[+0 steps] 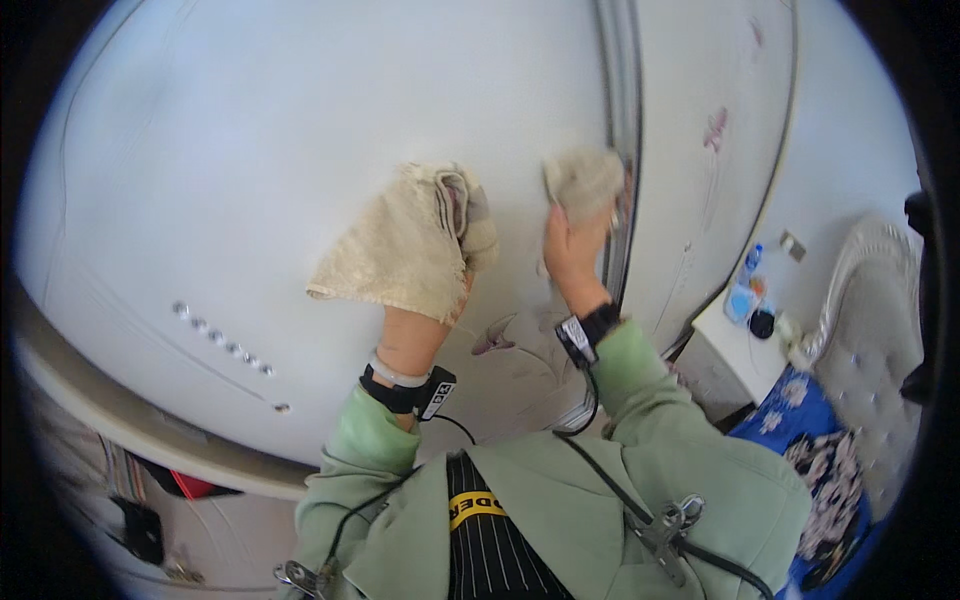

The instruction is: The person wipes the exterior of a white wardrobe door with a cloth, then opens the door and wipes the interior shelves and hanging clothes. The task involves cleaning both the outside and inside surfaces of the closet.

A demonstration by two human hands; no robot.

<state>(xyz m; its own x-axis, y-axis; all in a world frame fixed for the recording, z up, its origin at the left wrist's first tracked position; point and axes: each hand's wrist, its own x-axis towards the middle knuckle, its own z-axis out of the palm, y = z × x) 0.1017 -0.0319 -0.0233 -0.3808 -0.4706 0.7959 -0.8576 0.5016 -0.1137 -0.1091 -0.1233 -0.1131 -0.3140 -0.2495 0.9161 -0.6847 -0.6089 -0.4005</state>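
My left hand (417,333) is mostly hidden beneath a beige cloth (385,245), which drapes over it and bunches into folds at its upper right. The cloth lies against a glossy white wardrobe door (300,110). Farther right, my right hand (575,250) has its fingers closed on a second beige cloth (585,182), slightly blurred. That cloth is at the door's right side, beside the metal edge strip (626,110). A purple flower print (492,337) and a row of round studs (222,340) decorate the door.
Another white door panel (690,190) stands right of the strip. Beyond it, a white nightstand (735,345) bears a bottle and small items, next to a bed with a tufted grey headboard (880,345) and blue bedding (780,400). Dark and red items (190,485) lie at lower left.
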